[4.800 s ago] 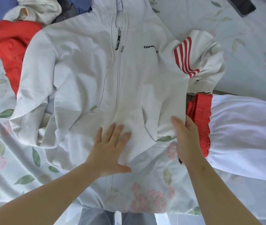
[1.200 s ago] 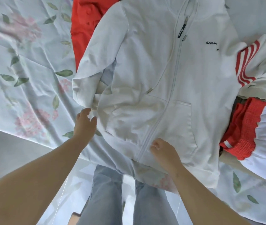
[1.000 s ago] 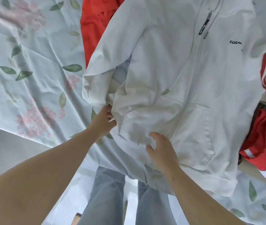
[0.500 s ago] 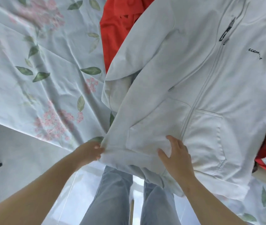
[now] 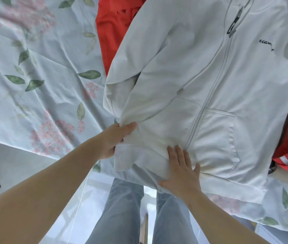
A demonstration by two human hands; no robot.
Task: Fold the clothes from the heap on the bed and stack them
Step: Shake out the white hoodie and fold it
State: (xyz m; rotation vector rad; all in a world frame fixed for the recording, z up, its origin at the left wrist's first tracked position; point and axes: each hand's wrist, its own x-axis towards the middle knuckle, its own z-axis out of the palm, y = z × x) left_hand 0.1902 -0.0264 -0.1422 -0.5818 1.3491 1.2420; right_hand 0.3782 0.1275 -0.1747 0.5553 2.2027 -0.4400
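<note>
Because the white zip-front cotton hoodie lies face up with its hem at six o'clock overhanging the edge of the floral bedsheet, a hard tug could drag it floorward. At nine o'clock the left hand pinches sleeve fabric by the ribbed cuff; the right hand presses flat, fingers spread, on the hem. An uneven pull would bunch the sleeve underneath.

Home bedroom: bed under floral-print sheet, clothes such as white zip hoodie lying across it, pale floor below.
</note>
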